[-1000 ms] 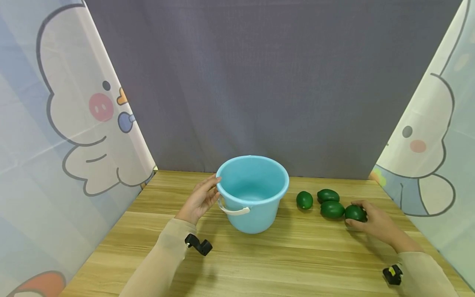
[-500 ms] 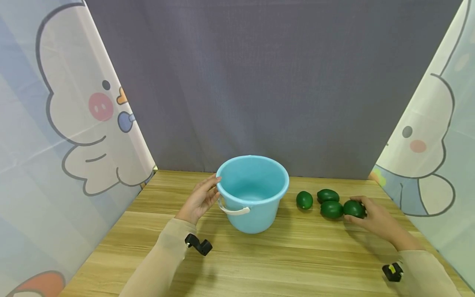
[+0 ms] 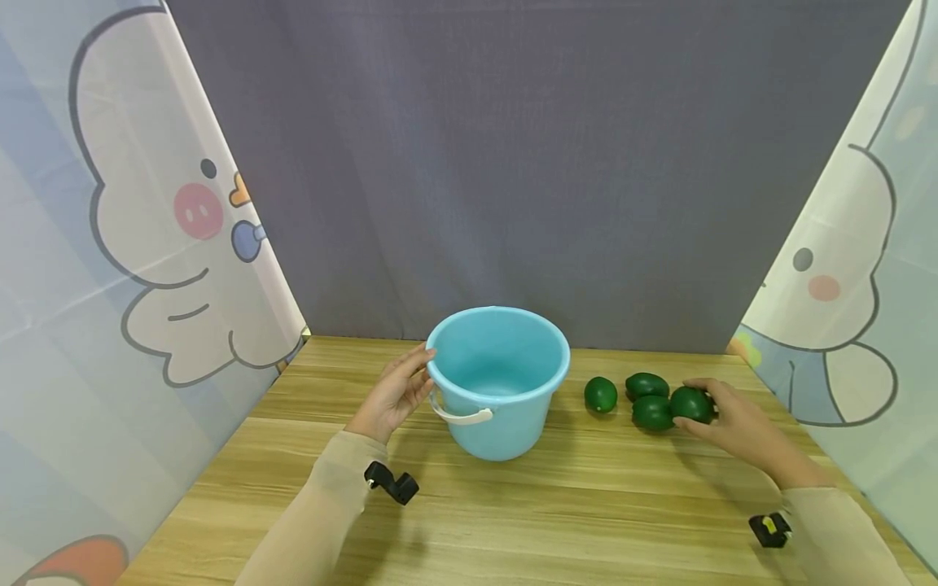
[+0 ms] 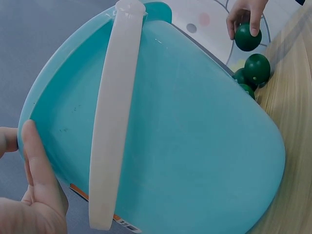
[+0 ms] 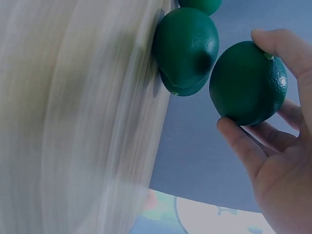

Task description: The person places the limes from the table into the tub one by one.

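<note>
A light blue bucket (image 3: 498, 423) stands upright on the table, its white handle (image 4: 114, 117) hanging down the outside. My left hand (image 3: 394, 396) holds the bucket's rim at the left, with fingers on both sides of the rim in the left wrist view. On the right, my right hand (image 3: 747, 427) pinches a dark green lime (image 5: 248, 83) between thumb and fingers. The wrist views show that lime held off the tabletop. Beside it lie two touching limes, a rear one (image 3: 647, 386) and a front one (image 3: 652, 413). Another lime (image 3: 601, 395) sits nearer the bucket.
The wood-grain table (image 3: 513, 521) runs back to a grey cloth backdrop (image 3: 513, 163). Cartoon-printed curtains flank it, one at the left (image 3: 146, 203) and one at the right (image 3: 843, 285). The bucket's visible inside shows bare blue walls.
My right hand has shifted slightly left and up with its lime, which now overlaps the front lime's edge in the head view. The left hand and bucket stay put.
</note>
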Motion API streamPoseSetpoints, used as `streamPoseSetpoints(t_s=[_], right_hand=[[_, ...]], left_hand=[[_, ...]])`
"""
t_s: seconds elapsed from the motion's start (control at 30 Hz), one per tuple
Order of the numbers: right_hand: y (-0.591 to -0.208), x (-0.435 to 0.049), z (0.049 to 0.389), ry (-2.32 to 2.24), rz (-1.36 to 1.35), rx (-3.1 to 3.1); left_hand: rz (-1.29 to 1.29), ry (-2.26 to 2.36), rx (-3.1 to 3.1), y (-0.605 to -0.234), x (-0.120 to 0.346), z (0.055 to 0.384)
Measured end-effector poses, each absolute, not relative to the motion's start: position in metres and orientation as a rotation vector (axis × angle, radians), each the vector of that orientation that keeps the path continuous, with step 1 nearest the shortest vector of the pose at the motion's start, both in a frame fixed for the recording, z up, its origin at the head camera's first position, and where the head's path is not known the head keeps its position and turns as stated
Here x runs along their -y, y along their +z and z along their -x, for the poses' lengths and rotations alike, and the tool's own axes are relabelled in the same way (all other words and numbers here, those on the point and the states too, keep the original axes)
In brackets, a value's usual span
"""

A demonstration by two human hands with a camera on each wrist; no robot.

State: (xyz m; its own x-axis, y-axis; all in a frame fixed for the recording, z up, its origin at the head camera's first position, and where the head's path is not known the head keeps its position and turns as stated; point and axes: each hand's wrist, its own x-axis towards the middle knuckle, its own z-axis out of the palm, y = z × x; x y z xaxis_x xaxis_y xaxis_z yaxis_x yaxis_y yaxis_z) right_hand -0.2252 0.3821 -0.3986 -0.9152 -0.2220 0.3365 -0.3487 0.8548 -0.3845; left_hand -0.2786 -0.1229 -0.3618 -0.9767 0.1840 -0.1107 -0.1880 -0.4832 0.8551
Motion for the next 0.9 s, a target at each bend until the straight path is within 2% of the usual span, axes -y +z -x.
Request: streamPoseSetpoints(t_s=[0.9], right_hand=[[-0.382,-0.360,0.230,0.600,-0.576,2.649]], left_hand=[[0.002,2.525,-1.470,-0.362,0.123,0.279]])
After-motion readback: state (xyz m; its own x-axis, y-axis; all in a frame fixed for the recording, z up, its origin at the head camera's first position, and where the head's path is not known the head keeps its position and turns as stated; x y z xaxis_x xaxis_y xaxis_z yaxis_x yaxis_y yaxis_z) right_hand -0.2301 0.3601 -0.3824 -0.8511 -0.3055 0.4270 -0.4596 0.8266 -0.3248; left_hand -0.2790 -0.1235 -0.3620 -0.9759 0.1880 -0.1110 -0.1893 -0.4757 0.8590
